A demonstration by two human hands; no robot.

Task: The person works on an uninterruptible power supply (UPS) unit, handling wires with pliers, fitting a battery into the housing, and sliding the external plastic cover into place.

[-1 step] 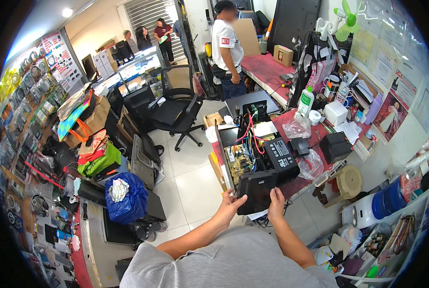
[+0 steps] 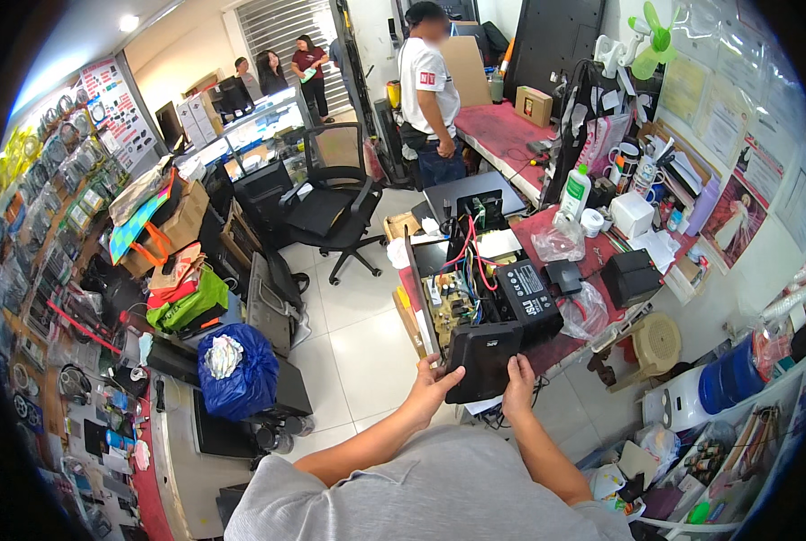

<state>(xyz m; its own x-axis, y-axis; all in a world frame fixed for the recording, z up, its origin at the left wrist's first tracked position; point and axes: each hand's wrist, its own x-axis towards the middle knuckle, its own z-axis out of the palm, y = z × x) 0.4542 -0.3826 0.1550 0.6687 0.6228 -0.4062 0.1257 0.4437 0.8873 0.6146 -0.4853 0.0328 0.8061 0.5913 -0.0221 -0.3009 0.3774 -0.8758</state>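
A black plastic front panel (image 2: 482, 362), seemingly of an opened power-backup unit, stands at the near end of that unit on the bench. My left hand (image 2: 435, 386) grips its left side, thumb on the face and fingers partly hidden. At the opposite edge, my right hand (image 2: 517, 382) pinches the panel. Behind it lies a circuit board (image 2: 450, 300) with many components inside the black casing. Red wires (image 2: 471, 248) arch over the unit's middle. A black battery (image 2: 526, 290) sits to the right of the board. Whether the panel is fastened to the casing cannot be seen.
Clear plastic bags (image 2: 585, 308), a black box-shaped device (image 2: 631, 276) and a white-green bottle (image 2: 574, 191) are on the red bench to the right. An office chair (image 2: 335, 212) and a blue bag (image 2: 237, 377) stand left. A person (image 2: 430, 99) stands beyond the bench.
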